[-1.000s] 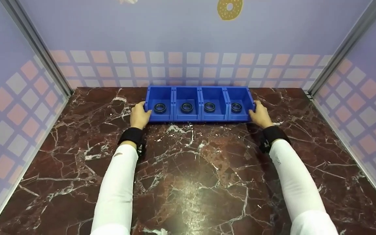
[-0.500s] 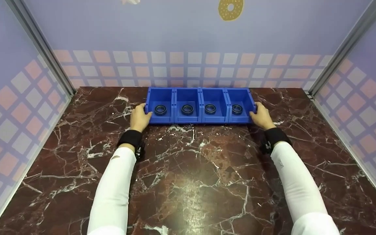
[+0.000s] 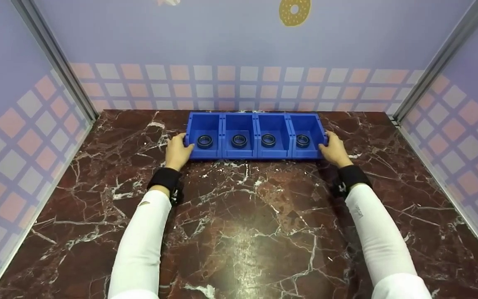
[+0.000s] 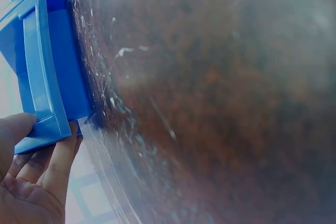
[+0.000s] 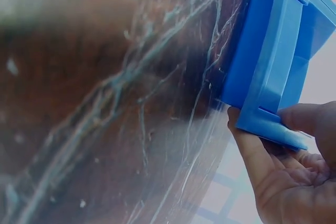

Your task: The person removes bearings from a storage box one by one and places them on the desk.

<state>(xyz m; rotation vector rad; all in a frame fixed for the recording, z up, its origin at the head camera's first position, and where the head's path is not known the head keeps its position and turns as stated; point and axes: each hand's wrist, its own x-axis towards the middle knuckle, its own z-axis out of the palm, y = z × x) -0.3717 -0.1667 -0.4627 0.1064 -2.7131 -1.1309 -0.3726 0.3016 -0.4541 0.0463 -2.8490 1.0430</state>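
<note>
A row of joined blue storage bins (image 3: 257, 154) lies across the back of the table, one dark ring-shaped bearing (image 3: 204, 141) in each compartment. My left hand (image 3: 177, 151) grips the row's left end, thumb over the front corner and fingers along the outer side. At the opposite end my right hand (image 3: 334, 149) holds the outer wall in the same way. In the left wrist view the thumb and fingers pinch the bin's corner (image 4: 44, 129). The right wrist view shows the thumb on the bin's front lip (image 5: 273, 124) and fingers beneath and beside it.
The dark red marbled table (image 3: 243, 224) stretches toward me in front of the bins. Behind them stands a lilac back wall (image 3: 239, 45) with a checked band, and side walls (image 3: 6, 137) close off left and right.
The bin row, with the bearings in it, has come slightly toward me, away from the back wall. Both hands keep their grip and move with it.
</note>
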